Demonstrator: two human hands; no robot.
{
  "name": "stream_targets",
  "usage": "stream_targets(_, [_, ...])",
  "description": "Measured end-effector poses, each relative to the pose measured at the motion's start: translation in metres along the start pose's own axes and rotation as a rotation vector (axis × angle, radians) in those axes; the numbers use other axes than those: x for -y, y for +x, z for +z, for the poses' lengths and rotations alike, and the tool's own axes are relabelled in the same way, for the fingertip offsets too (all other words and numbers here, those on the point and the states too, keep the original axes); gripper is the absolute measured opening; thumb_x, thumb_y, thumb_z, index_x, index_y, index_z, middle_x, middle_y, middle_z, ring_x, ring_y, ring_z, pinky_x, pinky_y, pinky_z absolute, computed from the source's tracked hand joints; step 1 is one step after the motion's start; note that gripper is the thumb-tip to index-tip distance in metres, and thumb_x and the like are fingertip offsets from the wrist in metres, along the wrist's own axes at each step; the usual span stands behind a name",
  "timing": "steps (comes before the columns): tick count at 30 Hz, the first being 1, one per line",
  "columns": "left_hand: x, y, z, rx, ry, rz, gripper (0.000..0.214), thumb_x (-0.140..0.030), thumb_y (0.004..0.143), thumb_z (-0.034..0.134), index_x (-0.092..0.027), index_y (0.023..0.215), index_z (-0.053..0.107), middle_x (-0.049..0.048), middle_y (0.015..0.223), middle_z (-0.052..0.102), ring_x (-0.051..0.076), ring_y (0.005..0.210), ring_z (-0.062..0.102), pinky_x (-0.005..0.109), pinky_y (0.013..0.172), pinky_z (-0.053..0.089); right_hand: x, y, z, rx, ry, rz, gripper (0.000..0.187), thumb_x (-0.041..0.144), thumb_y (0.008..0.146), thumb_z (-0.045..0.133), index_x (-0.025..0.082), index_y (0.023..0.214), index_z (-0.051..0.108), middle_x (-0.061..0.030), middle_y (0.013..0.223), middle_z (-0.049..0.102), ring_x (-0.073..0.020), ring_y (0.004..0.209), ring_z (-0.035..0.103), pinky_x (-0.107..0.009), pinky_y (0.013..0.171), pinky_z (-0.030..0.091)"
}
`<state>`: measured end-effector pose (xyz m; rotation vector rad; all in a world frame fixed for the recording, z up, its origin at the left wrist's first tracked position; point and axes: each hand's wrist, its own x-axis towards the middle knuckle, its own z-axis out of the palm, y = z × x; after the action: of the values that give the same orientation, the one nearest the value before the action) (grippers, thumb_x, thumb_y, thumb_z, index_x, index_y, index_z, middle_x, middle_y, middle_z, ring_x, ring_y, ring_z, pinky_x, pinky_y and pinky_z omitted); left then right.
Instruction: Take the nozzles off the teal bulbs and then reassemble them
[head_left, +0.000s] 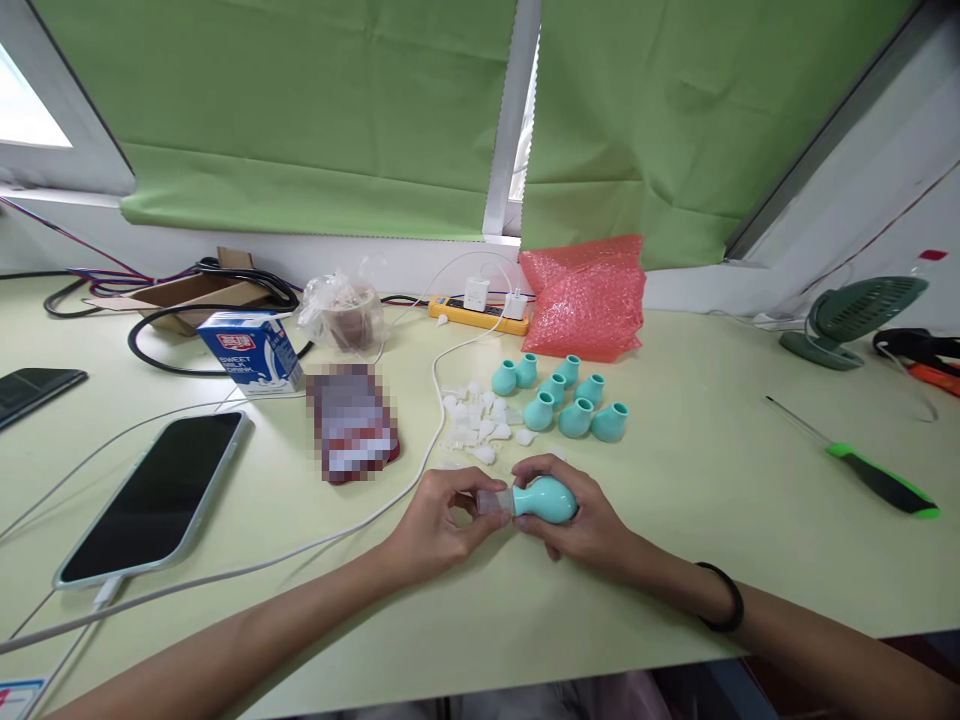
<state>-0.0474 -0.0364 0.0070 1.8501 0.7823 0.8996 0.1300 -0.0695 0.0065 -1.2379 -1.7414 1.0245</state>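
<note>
Near the table's front, my right hand is wrapped round a turquoise squeeze bulb, its neck pointing left. Between the thumb and fingers of my left hand is a translucent plastic tip, which meets the neck of the bulb. How far the tip sits in the neck I cannot tell. Just beyond my hands, several more turquoise bulbs stand with their open necks up. Left of them lies a loose pile of small white and clear plastic pieces.
A white cable crosses the table left of my hands. Farther left are a charging phone, a blurred dark red packet and a milk carton. Behind are a yellow power strip and pink bubble wrap; a screwdriver lies right.
</note>
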Motion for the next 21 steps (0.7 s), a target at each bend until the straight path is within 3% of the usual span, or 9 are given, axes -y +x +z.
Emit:
stream_targets(5, [-0.002,-0.002,0.000,-0.029,0.060,0.113,0.021,-0.026,0.071,0.055,-0.010,0.082,0.060,0.0066,0.070,0.063,0.012,0.060,0.057,0.021,0.052,0.048,0.005,-0.001,-0.001,0.026,0.124,0.059,0.036,0.023,0.066,0.062,0.024,0.097,0.044,-0.0004,0.091,0.045,-0.0032,0.047,0.048,-0.014,0.031,0.046])
stream_targets(13, [-0.001,-0.002,-0.002,-0.020,0.261,0.412,0.010,-0.017,0.075,0.052,-0.014,0.083,0.058,0.0076,0.075,0.063,0.014,0.069,0.058,0.023,0.063,0.047,0.006,0.000,-0.003,0.064,0.216,0.078,0.040,0.022,0.065,0.063,0.023,0.100,0.042,-0.0003,0.088,0.044,-0.0027,0.048,0.049,-0.012,0.031,0.046])
stream_targets(21, [0.007,-0.002,-0.005,0.026,0.571,0.709,0.020,-0.009,0.078,0.044,-0.014,0.094,0.054,0.0115,0.078,0.059,0.015,0.069,0.053,0.025,0.056,0.044,0.006,0.002,-0.007,0.134,0.210,0.100,0.043,0.023,0.063,0.063,0.024,0.102,0.044,0.0008,0.084,0.046,-0.0041,0.049,0.048,-0.012,0.031,0.045])
